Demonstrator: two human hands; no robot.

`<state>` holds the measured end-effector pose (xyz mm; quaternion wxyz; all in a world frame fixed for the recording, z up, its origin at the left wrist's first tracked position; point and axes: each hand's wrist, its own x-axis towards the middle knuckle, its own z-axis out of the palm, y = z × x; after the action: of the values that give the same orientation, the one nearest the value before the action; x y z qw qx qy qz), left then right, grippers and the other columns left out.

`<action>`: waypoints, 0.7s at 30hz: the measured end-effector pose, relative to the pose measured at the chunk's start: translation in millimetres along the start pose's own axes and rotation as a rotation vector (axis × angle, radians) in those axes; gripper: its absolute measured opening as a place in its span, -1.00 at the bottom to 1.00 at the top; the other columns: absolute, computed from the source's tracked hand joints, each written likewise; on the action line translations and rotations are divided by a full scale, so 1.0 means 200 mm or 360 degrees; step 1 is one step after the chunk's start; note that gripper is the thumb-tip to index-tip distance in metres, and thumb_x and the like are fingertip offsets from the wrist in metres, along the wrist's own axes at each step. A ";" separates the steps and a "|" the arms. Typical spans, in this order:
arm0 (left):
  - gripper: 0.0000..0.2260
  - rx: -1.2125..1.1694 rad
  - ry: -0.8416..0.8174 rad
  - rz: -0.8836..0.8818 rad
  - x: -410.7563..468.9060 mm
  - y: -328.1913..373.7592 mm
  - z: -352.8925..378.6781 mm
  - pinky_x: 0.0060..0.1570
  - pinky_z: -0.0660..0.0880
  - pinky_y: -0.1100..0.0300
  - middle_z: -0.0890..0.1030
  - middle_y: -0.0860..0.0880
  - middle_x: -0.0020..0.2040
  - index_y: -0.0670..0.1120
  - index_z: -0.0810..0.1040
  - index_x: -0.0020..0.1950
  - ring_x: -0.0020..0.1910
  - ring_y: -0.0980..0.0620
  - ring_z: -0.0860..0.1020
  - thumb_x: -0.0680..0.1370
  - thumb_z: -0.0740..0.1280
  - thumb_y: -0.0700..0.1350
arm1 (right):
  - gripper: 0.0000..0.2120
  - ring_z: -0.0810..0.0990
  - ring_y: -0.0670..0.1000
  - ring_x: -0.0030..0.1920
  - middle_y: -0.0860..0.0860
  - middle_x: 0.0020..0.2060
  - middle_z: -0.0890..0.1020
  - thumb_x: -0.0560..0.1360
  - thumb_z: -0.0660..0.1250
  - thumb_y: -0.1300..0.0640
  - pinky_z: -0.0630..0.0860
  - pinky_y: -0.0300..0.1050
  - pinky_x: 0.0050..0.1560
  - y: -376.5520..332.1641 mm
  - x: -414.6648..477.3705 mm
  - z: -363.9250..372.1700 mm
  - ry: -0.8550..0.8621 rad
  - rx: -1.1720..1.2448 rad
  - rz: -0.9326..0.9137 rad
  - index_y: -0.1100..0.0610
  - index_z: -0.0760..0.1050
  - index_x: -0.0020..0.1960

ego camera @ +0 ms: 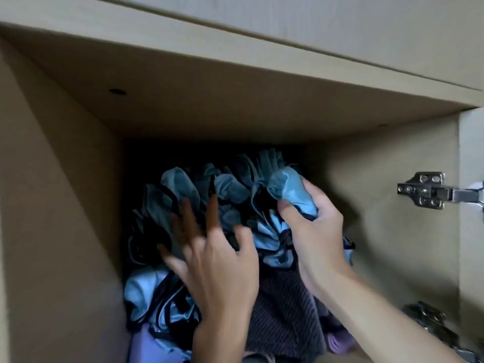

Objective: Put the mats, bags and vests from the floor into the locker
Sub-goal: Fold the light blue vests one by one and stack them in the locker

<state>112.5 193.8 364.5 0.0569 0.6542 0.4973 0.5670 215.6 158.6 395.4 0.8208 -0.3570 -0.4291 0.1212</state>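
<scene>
A crumpled heap of light-blue vests with black trim (230,189) fills the middle of the locker compartment (65,205). My right hand (314,231) is closed around a bunch of that blue fabric at the heap's upper right. My left hand (217,263) lies flat with fingers spread against the front of the heap, blurred by motion. Under the vests sits a dark ribbed mat (285,318), with a purple mat (337,344) beneath it at the lower right. More purple material (146,344) shows at the lower left.
The locker's beige side walls and ceiling panel (235,100) close in tightly around the heap. A metal door hinge (429,191) is fixed on the right wall, and a second hinge (429,323) sits lower down. Dark space remains behind the vests.
</scene>
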 end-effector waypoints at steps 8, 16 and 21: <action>-0.26 0.0168 0.0014 -0.0110 0.08 -0.08 0.06 0.37 0.02 -0.29 0.10 0.12 0.61 0.28 0.15 0.54 0.59 -0.02 -0.03 0.34 -0.11 0.32 | -0.60 0.45 -0.19 0.12 0.13 0.28 0.43 0.53 0.37 0.25 0.31 -0.49 0.23 0.11 0.31 0.48 0.0180 -0.0301 -0.0617 0.12 0.42 0.34; -0.32 0.0175 0.0082 -0.0111 0.09 -0.14 0.11 0.30 0.10 -0.31 0.42 0.05 0.48 0.11 0.44 0.44 0.52 -0.05 0.28 0.33 0.08 0.24 | -0.20 -0.19 0.16 0.57 0.08 0.58 -0.18 0.55 0.21 -0.23 -0.11 0.12 0.51 0.33 0.54 0.55 -0.1059 -0.1510 -0.0468 -0.13 -0.23 0.58; -0.30 0.0124 0.0075 -0.0077 0.06 -0.15 0.07 0.39 0.05 -0.29 0.30 0.09 0.54 0.12 0.28 0.52 0.57 0.02 0.13 0.38 0.13 0.25 | -0.24 -0.10 0.07 0.58 0.07 0.59 -0.11 0.56 0.25 -0.17 0.00 -0.01 0.51 0.29 0.55 0.53 -0.1097 -0.1498 -0.0375 -0.08 -0.13 0.59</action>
<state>105.7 223.8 348.7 0.0332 0.6302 0.5358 0.5610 205.0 306.6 463.4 0.3957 -0.5725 -0.7152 -0.0651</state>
